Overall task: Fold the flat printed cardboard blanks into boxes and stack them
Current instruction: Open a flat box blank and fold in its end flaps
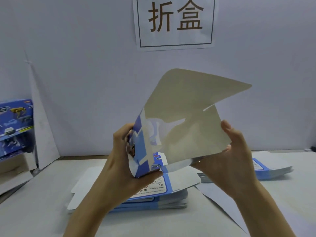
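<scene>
Both forearms reach up from the bottom edge, cut off below the elbows. The left hand (126, 161) wraps its fingers round the blue printed side of a half-opened blank (188, 117), thumb pressed at its lower corner. The fingertips are hidden behind the card. The right hand (234, 154) holds the opposite edge, thumb lying up along the grey inner face. Its other fingers are behind the panel and only a tip shows below.

The blank is held in the air above the surface (42, 211), tilted, with its rounded top flap toward the wall. Its print is blurred and mostly turned away.

Directly beneath it lies a stack of flat blanks (171, 197), partly covered by the left wrist, with "MADE IN CHINA" legible upside down. A second stack (273, 170) sits to the right, half hidden by the right arm. Finished boxes (15, 127) stand at the left, cut off by the frame. A sign (174, 21) hangs on the wall, its top cropped.
</scene>
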